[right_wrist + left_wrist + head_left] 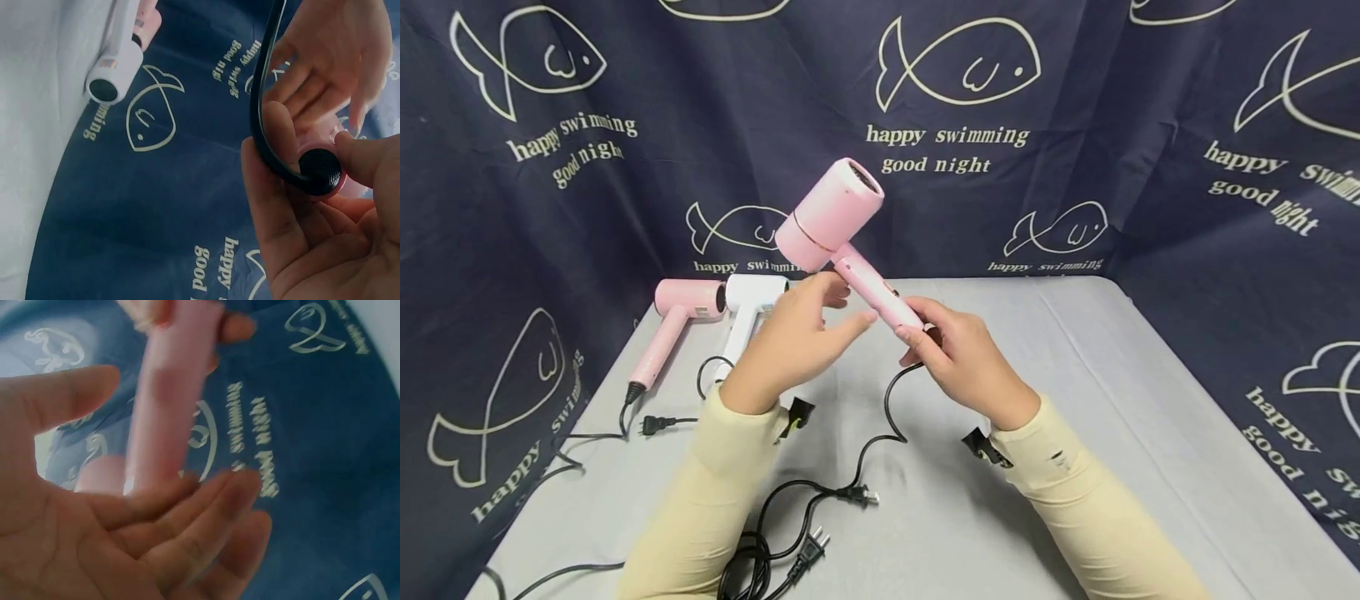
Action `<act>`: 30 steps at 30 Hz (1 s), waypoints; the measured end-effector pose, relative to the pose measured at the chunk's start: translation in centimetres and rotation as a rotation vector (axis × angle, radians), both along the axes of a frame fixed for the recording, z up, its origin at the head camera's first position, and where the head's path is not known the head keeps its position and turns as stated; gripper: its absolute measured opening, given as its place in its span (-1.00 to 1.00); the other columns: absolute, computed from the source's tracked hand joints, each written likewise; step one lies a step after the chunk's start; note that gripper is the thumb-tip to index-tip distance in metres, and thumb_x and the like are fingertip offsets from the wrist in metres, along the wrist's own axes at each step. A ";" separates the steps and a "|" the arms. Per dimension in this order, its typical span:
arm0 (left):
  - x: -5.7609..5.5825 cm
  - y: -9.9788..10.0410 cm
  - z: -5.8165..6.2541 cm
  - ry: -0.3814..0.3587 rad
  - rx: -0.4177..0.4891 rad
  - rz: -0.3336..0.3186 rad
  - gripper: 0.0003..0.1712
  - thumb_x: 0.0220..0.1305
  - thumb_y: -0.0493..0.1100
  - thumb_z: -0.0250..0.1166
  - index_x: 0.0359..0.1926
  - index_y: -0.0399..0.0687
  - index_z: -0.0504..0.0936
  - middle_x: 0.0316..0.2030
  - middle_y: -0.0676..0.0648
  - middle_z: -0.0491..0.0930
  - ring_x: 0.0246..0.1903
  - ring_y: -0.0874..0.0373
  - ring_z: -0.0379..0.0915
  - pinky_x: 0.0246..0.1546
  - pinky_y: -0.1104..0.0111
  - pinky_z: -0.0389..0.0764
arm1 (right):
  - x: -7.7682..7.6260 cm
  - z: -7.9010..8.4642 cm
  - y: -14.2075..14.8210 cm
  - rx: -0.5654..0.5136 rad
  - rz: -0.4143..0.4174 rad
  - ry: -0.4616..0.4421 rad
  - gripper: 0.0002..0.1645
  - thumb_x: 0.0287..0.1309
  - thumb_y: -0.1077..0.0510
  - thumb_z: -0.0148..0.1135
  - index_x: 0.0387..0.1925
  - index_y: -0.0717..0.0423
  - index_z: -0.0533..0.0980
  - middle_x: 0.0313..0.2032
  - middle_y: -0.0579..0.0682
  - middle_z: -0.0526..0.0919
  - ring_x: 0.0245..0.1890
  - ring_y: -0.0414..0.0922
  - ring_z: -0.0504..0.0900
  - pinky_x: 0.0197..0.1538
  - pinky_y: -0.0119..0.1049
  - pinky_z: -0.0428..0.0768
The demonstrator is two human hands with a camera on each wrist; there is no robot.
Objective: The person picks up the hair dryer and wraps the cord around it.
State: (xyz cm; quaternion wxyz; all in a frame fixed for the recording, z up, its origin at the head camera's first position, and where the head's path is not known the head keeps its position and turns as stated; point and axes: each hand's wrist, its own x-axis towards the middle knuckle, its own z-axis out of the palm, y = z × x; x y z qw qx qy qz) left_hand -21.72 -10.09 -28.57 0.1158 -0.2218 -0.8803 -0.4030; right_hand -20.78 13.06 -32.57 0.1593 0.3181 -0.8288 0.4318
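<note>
A pink hair dryer is held up above the table, its barrel tilted with one end toward the upper right. My right hand grips the bottom of its handle, where the black cord comes out. Beside the handle, my left hand has thumb and fingers spread apart. In the left wrist view its palm faces up, and the fingers overlap the far part of the pink handle. The cord hangs from the right hand down to the table.
At the left lie another pink hair dryer and a white hair dryer. Black plugs and a coiled cord lie near the front of the grey-covered table. A dark fish-print curtain surrounds the table at the back and sides.
</note>
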 end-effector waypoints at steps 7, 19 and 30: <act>2.4 -1.8 3.4 0.449 0.385 0.062 -0.81 0.02 -0.25 0.44 -0.35 -0.17 0.59 -0.52 -0.05 0.59 -0.57 0.15 0.49 -0.60 0.40 0.39 | 0.0 1.2 0.8 0.057 -0.030 0.108 -0.61 0.33 0.03 0.08 0.17 -0.11 0.41 -0.31 -0.23 0.57 -0.44 -0.34 0.68 -0.31 -0.45 0.61; 3.0 -2.7 4.3 0.357 0.372 0.094 -0.05 -0.31 -0.21 0.61 0.21 -0.06 0.39 -0.02 -0.02 0.57 -0.03 0.20 0.46 0.05 0.33 0.41 | 0.9 2.9 2.2 0.167 0.119 0.256 -0.51 0.23 0.21 0.20 0.19 -0.09 0.41 -0.24 -0.26 0.55 -0.34 -0.36 0.63 -0.20 -0.54 0.52; 3.0 -1.7 3.9 0.364 0.424 0.192 -0.39 -0.18 -0.18 0.53 -0.04 -0.14 0.50 -0.27 -0.03 0.57 -0.30 0.22 0.44 -0.25 0.37 0.44 | 0.2 2.7 2.6 0.059 -0.040 0.124 -0.35 0.22 0.01 0.22 0.30 -0.06 0.25 -0.03 -0.17 0.53 -0.08 -0.25 0.56 0.04 -0.32 0.51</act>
